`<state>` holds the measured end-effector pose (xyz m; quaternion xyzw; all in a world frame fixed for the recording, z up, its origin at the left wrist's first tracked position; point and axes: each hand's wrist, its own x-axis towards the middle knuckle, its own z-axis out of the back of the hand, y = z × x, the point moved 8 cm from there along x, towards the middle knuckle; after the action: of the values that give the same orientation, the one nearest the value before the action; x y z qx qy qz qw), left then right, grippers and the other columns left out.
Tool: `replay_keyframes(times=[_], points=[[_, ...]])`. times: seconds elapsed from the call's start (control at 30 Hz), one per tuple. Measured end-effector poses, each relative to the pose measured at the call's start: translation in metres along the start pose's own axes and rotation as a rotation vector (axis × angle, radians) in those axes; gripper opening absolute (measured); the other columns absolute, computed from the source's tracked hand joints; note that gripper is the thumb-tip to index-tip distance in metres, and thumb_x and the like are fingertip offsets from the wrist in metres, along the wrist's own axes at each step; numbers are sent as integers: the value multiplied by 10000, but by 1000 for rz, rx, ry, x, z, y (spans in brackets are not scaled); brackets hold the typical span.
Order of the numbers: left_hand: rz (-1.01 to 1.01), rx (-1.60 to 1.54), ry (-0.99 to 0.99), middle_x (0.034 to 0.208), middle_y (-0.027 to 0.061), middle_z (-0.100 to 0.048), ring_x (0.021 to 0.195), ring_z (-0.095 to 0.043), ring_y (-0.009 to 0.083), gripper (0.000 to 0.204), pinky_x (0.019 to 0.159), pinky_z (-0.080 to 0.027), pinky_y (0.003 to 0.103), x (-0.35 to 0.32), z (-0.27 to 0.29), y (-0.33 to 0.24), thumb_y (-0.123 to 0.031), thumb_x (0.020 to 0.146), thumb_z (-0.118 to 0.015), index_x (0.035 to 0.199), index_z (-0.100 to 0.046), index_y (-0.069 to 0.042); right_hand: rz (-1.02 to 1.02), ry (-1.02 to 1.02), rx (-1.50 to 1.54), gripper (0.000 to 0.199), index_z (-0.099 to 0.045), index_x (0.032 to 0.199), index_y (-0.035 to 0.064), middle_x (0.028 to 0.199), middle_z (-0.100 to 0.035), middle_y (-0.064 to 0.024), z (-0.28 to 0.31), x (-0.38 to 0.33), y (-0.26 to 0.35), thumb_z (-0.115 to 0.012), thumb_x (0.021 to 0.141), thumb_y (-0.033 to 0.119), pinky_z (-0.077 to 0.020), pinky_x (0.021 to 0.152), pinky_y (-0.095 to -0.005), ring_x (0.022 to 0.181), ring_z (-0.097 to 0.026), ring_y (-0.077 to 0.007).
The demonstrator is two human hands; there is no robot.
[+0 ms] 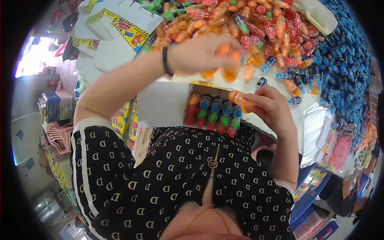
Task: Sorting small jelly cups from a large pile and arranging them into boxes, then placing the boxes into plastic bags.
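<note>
The left hand [200,52] is closed around a couple of orange bottles [226,72] and hangs over the open box [168,102], while the right hand [268,106] pinches one more orange bottle [240,98] at the box's right end. The box sits at the near edge of the table [272,78], against the person's body, and already holds rows of small bottles standing cap up (orange, blue, green and red caps show).

To do this well, I judge each bottle should go in upright and snug against its neighbours, filling the gap at the right end first, with the box kept steady so the standing rows do not topple.

The table is white and heaped with loose bottles [264,28] in many colours, with a mass of blue ones [344,60] on the right. Flat folded cartons [116,24] lie at the far left. Stacked packages, a pink plastic stool [60,138] and a pink bowl [342,152] crowd the room around.
</note>
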<state>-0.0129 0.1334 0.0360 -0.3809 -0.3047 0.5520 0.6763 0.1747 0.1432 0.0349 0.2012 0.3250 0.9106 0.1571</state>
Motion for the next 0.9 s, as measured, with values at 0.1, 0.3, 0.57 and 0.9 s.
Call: replay_keyframes(times=[0.1, 0.3, 0.57, 0.9], points=[[92, 15, 185, 1046, 122, -636, 978, -615, 256, 367, 827, -484, 337, -46, -41, 6, -341, 891, -610, 1140, -574, -73, 110, 169, -41, 338, -698, 1052, 115, 821, -580, -49, -19, 18, 13, -748, 720, 78, -475, 635, -335, 736, -581, -243], [-78, 264, 4, 1162, 106, -594, 1126, -546, 282, 244, 952, -411, 398, -74, -59, 37, -233, 893, -620, 1087, -569, -95, 261, 278, -170, 330, -693, 1051, 127, 793, -557, -31, -61, 46, 13, -756, 728, 106, -459, 619, -337, 716, -562, -226], [-25, 805, -100, 1273, 96, -542, 1242, -475, 296, 365, 1003, -344, 502, -98, -33, 43, -414, 967, -461, 1138, -571, -111, -167, -181, 568, 363, -593, 1235, 71, 870, -535, -34, -75, 9, -56, -621, 891, 186, -426, 708, -253, 760, -510, -129], [555, 414, 545, 1105, 159, -620, 1088, -560, 326, 448, 925, -431, 396, -84, -23, 72, -432, 993, -395, 1145, -592, -59, -51, 149, 201, 466, -386, 1445, 69, 1441, -442, -95, -93, -1, -37, -419, 1000, 202, -288, 1094, -324, 1290, -428, -215]])
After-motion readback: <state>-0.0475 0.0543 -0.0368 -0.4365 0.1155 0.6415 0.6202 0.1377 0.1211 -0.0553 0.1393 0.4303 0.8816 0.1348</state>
